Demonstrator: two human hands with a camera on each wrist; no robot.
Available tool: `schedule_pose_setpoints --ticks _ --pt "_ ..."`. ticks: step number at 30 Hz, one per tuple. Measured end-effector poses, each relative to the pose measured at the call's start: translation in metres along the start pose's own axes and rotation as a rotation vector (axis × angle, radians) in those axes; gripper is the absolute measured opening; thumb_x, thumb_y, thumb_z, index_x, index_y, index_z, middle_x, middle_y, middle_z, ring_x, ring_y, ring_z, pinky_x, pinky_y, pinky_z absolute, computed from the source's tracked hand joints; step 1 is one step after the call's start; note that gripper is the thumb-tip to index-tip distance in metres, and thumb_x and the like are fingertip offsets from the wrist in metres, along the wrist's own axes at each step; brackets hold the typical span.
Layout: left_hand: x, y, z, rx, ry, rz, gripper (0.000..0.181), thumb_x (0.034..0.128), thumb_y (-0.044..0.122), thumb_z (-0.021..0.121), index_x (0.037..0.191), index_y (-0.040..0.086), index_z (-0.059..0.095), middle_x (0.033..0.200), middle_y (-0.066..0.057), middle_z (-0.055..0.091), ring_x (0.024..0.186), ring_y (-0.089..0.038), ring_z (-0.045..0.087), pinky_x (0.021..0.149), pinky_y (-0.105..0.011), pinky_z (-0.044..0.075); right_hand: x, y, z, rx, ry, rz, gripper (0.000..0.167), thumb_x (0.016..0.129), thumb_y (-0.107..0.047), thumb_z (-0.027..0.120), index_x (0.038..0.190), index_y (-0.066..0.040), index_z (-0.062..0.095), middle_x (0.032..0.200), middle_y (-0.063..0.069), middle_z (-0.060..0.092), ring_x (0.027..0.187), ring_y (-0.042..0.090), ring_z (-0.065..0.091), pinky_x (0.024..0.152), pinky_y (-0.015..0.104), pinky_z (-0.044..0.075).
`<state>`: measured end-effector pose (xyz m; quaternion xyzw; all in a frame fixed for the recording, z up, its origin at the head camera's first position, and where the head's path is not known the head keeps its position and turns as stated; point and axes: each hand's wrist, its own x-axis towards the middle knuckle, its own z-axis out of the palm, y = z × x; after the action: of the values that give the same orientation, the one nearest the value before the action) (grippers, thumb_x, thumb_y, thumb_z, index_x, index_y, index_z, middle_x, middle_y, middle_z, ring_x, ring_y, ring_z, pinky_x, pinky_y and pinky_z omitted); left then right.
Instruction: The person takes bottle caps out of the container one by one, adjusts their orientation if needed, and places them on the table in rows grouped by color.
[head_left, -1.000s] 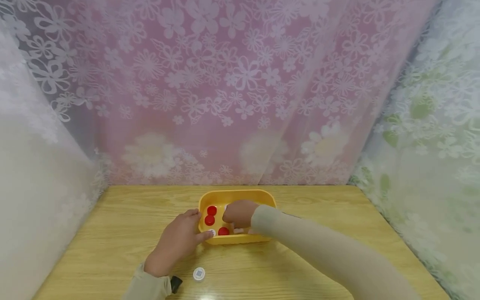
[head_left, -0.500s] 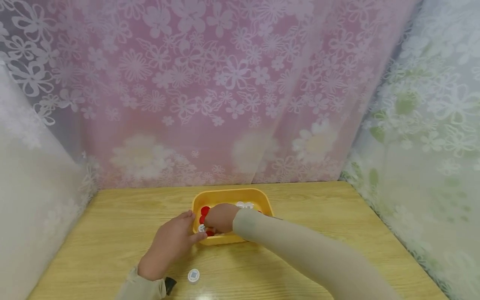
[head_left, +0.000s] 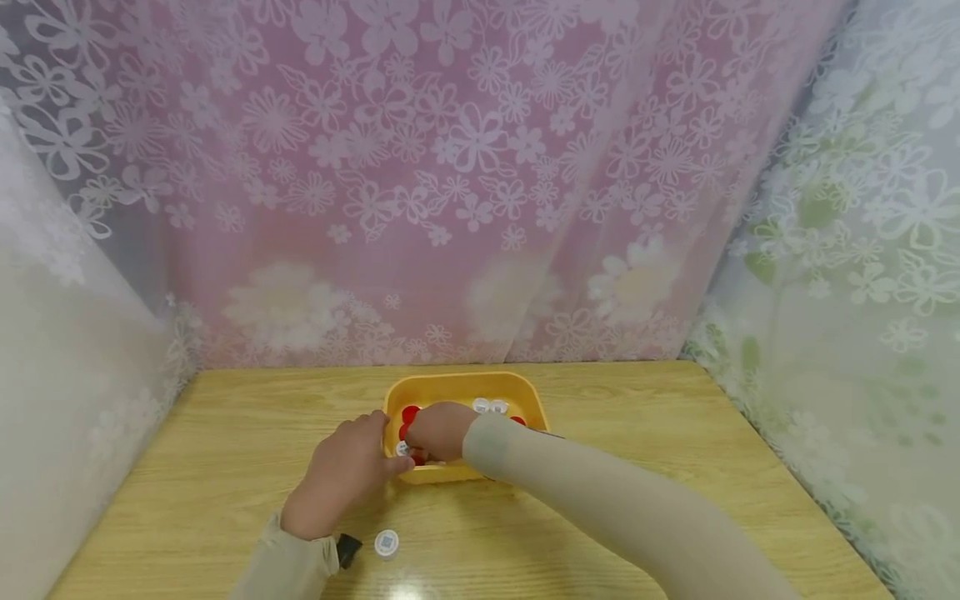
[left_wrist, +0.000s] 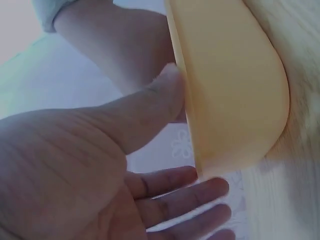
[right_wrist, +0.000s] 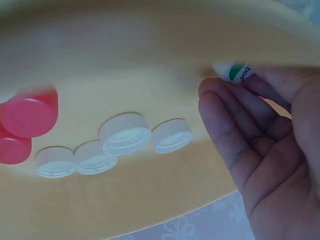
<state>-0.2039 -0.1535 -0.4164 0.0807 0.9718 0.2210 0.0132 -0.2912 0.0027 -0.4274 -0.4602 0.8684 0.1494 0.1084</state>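
Observation:
A yellow plastic tub (head_left: pixel 442 475) stands on the wooden table in the head view. My left hand (head_left: pixel 341 471) rests at its left front corner, thumb and index finger touching the rim. The fingers look fairly straight in the left wrist view. My right hand (head_left: pixel 442 431) reaches into the tub's left part, fingers curved among the bottle caps. Beside its fingertips are a red cap (head_left: pixel 410 413) and a white cap (head_left: pixel 402 448). A white cap with green print (right_wrist: pixel 239 73) shows by the fingertips in the right wrist view. Whether the fingers pinch a cap is hidden.
More white caps (right_wrist: pixel 125 134) lie inside the tub, with red caps (right_wrist: pixel 30 116) at one side. One white cap (head_left: pixel 386 544) lies on the table (head_left: pixel 637 408) in front of the tub. Flowered curtains (head_left: pixel 480 208) surround the table's back and sides.
My right hand has moved left inside the tub, uncovering white caps towards the back and reaching the red caps. My left hand stays at the corner. The view shifted slightly.

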Motion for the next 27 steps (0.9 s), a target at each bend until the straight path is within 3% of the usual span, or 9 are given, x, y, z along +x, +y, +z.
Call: schedule_pose_setpoints --ticks 3,7,12,22,27 --pt "0.003 -0.003 -0.002 -0.054 -0.023 -0.003 0.063 0.0849 0.038 0.085 0.132 0.003 0.062 0.118 -0.012 0.071 0.098 -0.028 0.067 0.079 -0.048 0.057 0.0 -0.001 -0.001 0.016 0.0 0.01 0.01 0.094 -0.033 0.077 0.09 -0.027 0.07 0.078 -0.012 0.066 0.073 0.012 0.058 0.086 0.022 0.053" --pt "0.006 -0.005 -0.004 -0.1 -0.077 -0.012 0.065 0.0861 0.038 0.084 0.136 0.004 0.062 0.133 -0.013 0.066 0.115 -0.033 0.064 0.093 -0.053 0.054 0.0 -0.001 0.001 0.041 0.003 0.029 0.011 0.094 -0.032 0.077 0.089 -0.026 0.069 0.076 -0.012 0.064 0.073 0.012 0.057 0.085 0.023 0.053" --pt "0.008 -0.005 -0.006 -0.104 -0.098 -0.023 0.068 0.0849 0.04 0.085 0.138 0.004 0.062 0.136 -0.014 0.064 0.119 -0.036 0.063 0.096 -0.056 0.052 -0.001 0.0 0.003 0.067 0.012 0.032 0.014 0.095 -0.033 0.076 0.087 -0.026 0.067 0.075 -0.012 0.062 0.073 0.013 0.057 0.083 0.023 0.052" --pt "0.006 -0.004 -0.008 -0.072 -0.068 -0.002 0.066 0.0861 0.04 0.084 0.137 0.003 0.063 0.136 -0.017 0.064 0.126 -0.042 0.059 0.102 -0.06 0.048 -0.002 0.003 0.0 0.029 0.012 0.025 0.012 0.095 -0.032 0.076 0.089 -0.026 0.068 0.077 -0.01 0.064 0.074 0.013 0.058 0.083 0.024 0.053" --pt "0.005 -0.005 -0.004 -0.077 -0.075 -0.008 0.068 0.0845 0.042 0.085 0.136 0.003 0.064 0.132 -0.015 0.066 0.12 -0.039 0.062 0.1 -0.058 0.05 -0.012 0.015 -0.004 0.024 0.043 0.049 0.009 0.094 -0.028 0.078 0.099 -0.023 0.074 0.085 -0.01 0.067 0.077 0.01 0.058 0.081 0.022 0.054"
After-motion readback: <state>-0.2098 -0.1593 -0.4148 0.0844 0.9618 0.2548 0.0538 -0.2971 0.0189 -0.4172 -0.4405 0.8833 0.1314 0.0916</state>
